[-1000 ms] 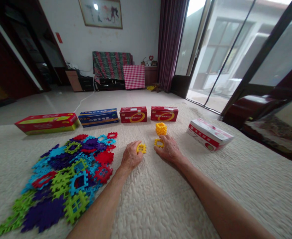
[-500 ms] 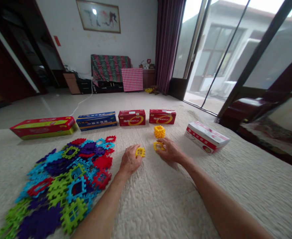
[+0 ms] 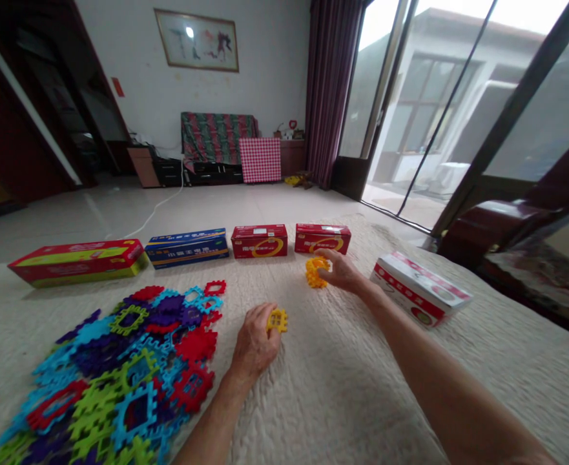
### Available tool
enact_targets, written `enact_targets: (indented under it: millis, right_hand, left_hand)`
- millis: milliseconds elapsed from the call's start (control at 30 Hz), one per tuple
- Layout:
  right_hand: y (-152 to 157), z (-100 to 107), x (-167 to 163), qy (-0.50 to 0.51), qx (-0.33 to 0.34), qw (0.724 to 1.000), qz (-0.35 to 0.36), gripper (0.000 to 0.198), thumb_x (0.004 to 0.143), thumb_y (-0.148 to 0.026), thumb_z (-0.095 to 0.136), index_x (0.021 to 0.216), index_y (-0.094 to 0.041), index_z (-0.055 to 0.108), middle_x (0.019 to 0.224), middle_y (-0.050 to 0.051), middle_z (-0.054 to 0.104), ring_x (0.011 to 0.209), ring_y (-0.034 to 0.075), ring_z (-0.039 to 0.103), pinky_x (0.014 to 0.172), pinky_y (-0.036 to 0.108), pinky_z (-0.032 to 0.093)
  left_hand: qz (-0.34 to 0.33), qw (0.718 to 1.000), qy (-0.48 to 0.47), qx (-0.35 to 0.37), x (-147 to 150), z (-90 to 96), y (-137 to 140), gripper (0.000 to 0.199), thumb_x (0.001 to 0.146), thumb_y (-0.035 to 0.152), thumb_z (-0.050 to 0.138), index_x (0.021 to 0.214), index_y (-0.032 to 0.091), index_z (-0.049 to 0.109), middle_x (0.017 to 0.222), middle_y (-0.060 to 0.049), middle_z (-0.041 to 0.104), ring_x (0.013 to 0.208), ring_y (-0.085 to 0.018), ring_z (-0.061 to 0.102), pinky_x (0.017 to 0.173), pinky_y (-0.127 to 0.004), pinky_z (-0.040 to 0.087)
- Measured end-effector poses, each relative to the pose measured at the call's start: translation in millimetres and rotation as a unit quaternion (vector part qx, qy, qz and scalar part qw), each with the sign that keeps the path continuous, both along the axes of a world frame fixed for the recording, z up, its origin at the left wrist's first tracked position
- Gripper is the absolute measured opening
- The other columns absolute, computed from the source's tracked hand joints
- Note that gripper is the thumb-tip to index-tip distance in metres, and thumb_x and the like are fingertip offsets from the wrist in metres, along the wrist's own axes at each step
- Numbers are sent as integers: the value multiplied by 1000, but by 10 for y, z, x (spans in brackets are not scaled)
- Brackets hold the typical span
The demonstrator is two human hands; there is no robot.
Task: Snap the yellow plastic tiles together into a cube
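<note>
In my left hand (image 3: 256, 337) is a yellow window-shaped interlocking piece (image 3: 278, 320), pinched between thumb and fingers just above the bedcover. Farther forward, my right hand (image 3: 343, 271) has its thumb and fingers closed around a yellow cube of interlocking pieces (image 3: 316, 272). Fingers cover the cube's right side. To the left of my left hand spreads a pile of flat toothed pieces (image 3: 119, 361) in red, blue, green and purple, some solid, some framed like windows.
Along the far edge stand a long red-and-yellow box (image 3: 78, 261), a blue box (image 3: 187, 248) and two red boxes (image 3: 259, 241). A white-and-red box (image 3: 417, 287) lies right of my right forearm. Everything rests on a cream quilted cover (image 3: 342, 387).
My right hand has moved forward from a yellow frame piece to the yellow cube. That frame piece no longer shows separately. My left hand keeps its window piece. The view has tilted slightly.
</note>
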State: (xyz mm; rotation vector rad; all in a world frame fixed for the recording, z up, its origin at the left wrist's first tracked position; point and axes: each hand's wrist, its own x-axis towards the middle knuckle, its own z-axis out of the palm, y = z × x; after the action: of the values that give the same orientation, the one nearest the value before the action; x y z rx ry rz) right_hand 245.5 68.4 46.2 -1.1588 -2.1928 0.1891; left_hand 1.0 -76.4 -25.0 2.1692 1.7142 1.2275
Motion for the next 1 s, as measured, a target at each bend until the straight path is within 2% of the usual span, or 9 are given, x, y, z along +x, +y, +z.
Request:
enact_targets:
  millis: [100, 167, 300, 400, 533, 600, 733, 1000]
  right_hand:
    - [21, -17, 1, -2, -1, 1000, 12, 48, 74, -20, 58, 122, -17, 58, 121, 13, 64, 110, 25, 61, 97, 43, 46]
    - [-20, -8, 0, 6, 30, 999, 15, 46, 73, -20, 59, 119, -16, 58, 122, 14, 62, 113, 26, 58, 99, 43, 45]
    - [-317, 22, -128, 46, 81, 995, 24, 36, 77, -21, 55, 113, -17, 60, 116, 13, 62, 109, 25, 58, 96, 43, 46]
    - [-667, -18, -366, 38, 26, 992, 113, 35, 79, -20, 55, 114, -19, 58, 112, 10, 64, 103, 22, 60, 93, 39, 47]
    - [-1029, -151, -693, -14, -47, 981, 189, 47, 78, -26, 62, 123, -20, 53, 124, 11, 59, 114, 23, 55, 98, 41, 44]
    - [-1109, -202, -791, -45, -65, 977, 198, 48, 75, -26, 64, 122, -20, 55, 125, 12, 58, 114, 24, 55, 98, 42, 43]
    - [-1141, -233, -853, -73, -70, 977, 189, 34, 78, -19, 58, 112, -18, 61, 116, 11, 61, 107, 23, 56, 95, 40, 43]
    - [-1139, -288, -843, -33, -49, 982, 179, 24, 78, -19, 58, 102, -20, 60, 104, 7, 60, 97, 21, 54, 89, 36, 44]
  left_hand:
    - [1, 1000, -9, -1, 4, 9, -8, 49, 70, 6, 49, 116, 16, 63, 118, -11, 67, 112, -23, 60, 103, -41, 48]
    - [-1, 1000, -18, -5, -1, 24, -10, 50, 69, 6, 50, 116, 15, 63, 118, -11, 67, 112, -24, 60, 103, -42, 47]
    - [7, 997, -75, -12, -36, 63, -5, 52, 67, 7, 51, 118, 13, 62, 121, -12, 66, 113, -24, 61, 102, -39, 49]
    - [49, 990, -128, -8, -69, 81, 4, 54, 67, 4, 45, 118, 13, 61, 120, -12, 66, 109, -21, 63, 99, -36, 51]
    - [73, 986, -148, 1, -85, 78, 14, 53, 68, 1, 41, 115, 16, 63, 115, -9, 69, 103, -19, 66, 96, -34, 52]
    - [70, 986, -149, 1, -84, 71, 18, 52, 69, 1, 41, 114, 16, 63, 114, -9, 69, 102, -18, 66, 95, -34, 53]
    - [61, 987, -146, -10, -76, 60, 27, 52, 69, 1, 41, 113, 15, 63, 113, -10, 69, 99, -18, 67, 92, -32, 54]
    - [63, 984, -168, -5, -70, 31, 49, 51, 68, 3, 41, 111, 15, 65, 110, -10, 71, 95, -18, 69, 89, -32, 55]
